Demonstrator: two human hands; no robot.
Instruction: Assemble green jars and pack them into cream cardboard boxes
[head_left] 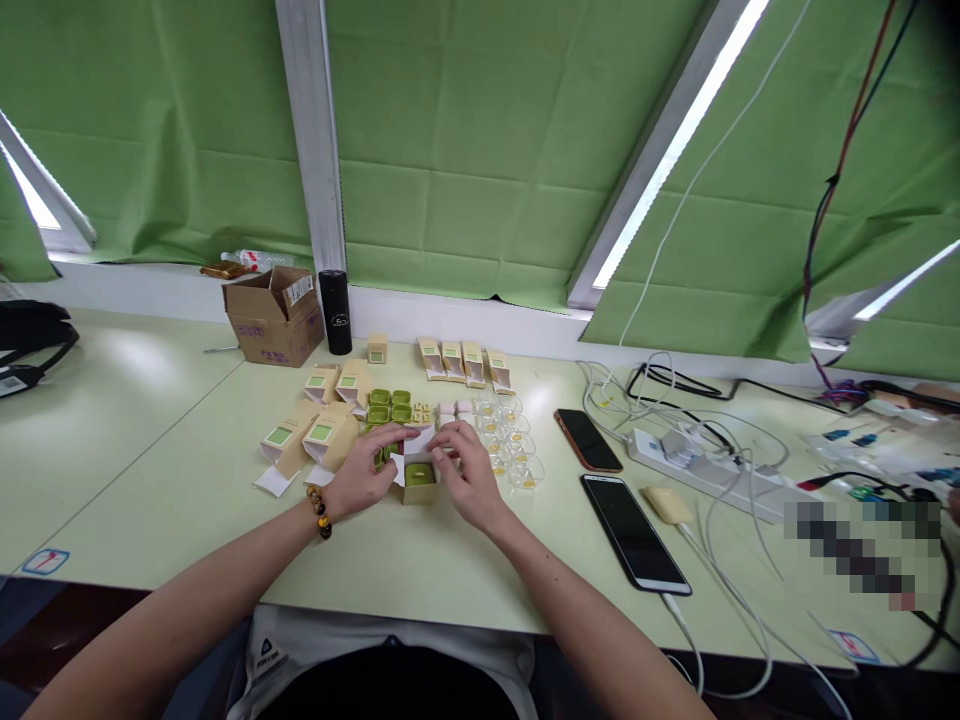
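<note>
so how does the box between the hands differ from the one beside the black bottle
The near box is open, showing a green container, while the far box looks closed. The near box sits between the left hand and right hand; the far box stands untouched. Both are small and tan.

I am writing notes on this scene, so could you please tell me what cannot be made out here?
Head view: the full count of green containers; the left hand covers part of the group.
Head view: print on the small closed carton; too small.
Head view: contents of the cardboard box; its sides hide them.
Head view: the whole black strapped item; the left edge cuts it.
</note>
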